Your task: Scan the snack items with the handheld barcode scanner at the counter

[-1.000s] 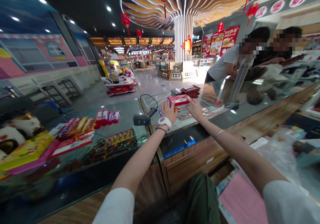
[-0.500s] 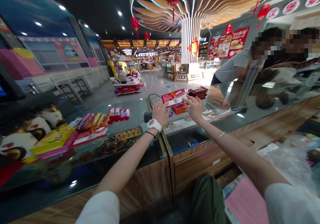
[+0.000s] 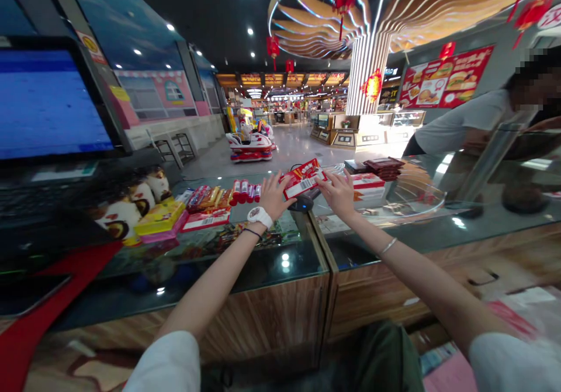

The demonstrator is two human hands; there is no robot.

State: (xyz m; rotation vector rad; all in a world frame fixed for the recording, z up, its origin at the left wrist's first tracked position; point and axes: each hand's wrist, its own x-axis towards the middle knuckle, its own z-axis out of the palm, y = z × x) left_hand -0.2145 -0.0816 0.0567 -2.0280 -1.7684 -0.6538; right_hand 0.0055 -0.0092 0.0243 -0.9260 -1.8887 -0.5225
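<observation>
"White watch (image 3: 259,217) at its wrist: what is the left hand (image 3: 274,198) doing?"

"Gripping the left end of a flat, red-and-white printed box (image 3: 302,180), held above the dark, glass-topped counter (image 3: 272,272). The right hand (image 3: 339,194) grips the other end, so the step looks like two-handed tilting of that box."

"And what does the next move call for?"

"Both ends kept steady, I'd judge, since a black handheld scanner (image 3: 302,205) shows just below it."

"Counts, left to right?"

"One black-framed monitor (image 3: 52,100), at least three rounded white-and-dark packages (image 3: 142,196), four red and purple cylindrical packs (image 3: 244,192), one held box, one scanner; then dark-red flat packets (image 3: 385,168), stacked, too blurred to count."
</observation>
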